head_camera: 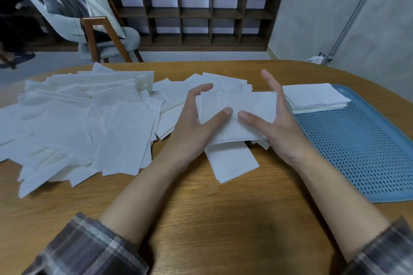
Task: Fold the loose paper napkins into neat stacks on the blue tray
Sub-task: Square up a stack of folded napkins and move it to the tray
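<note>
A white folded napkin [243, 105] lies between my two hands at the middle of the wooden table [212, 219]. My left hand [196, 123] holds its left edge, thumb pressed on top and fingers along the side. My right hand [277, 123] holds the right edge, its thumb on top and fingers straight. A big heap of loose napkins [78, 123] spreads over the left of the table. A neat stack of folded napkins [315, 98] sits at the far end of the blue perforated tray [357, 152] on the right. Another folded napkin [232, 163] lies under my hands.
Beyond the table's far edge stand a grey chair [96, 27] with wooden legs and a dark cubby shelf [196, 13] against the wall. A white plug and cable [317, 58] sit by the grey wall at the right.
</note>
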The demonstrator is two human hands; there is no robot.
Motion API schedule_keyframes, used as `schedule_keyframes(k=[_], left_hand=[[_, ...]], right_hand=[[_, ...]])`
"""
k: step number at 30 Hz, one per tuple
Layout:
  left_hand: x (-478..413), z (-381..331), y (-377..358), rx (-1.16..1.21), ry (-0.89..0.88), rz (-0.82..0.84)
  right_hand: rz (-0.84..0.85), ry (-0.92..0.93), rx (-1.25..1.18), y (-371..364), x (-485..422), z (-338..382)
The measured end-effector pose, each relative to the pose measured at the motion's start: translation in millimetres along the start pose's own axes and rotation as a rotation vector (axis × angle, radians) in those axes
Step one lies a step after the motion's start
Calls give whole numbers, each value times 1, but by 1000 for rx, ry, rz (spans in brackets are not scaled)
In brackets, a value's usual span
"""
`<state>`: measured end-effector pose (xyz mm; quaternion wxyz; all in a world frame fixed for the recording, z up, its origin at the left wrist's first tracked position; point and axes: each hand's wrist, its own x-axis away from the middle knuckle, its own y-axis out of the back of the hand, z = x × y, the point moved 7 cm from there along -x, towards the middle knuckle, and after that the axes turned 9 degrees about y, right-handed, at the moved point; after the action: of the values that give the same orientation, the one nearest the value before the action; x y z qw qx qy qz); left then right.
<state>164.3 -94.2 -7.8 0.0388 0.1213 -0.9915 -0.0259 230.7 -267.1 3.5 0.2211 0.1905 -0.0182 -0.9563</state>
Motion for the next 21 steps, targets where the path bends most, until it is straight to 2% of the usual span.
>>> schedule_keyframes(k=[4, 10, 16, 18, 21], left_hand=[[-3, 1, 7, -48, -32, -54], [-3, -1, 7, 77, -20, -20], [-6, 2, 9, 117, 25, -62], [-6, 2, 9, 118, 23, -66], [-6, 2, 8, 166, 61, -52]], right_hand=[[-25, 2, 44, 2, -3, 2], [111, 36, -42, -3, -4, 2], [142, 62, 147, 0, -4, -3], [133, 43, 70, 1, -5, -5], [103, -113, -242, 0, -4, -13]])
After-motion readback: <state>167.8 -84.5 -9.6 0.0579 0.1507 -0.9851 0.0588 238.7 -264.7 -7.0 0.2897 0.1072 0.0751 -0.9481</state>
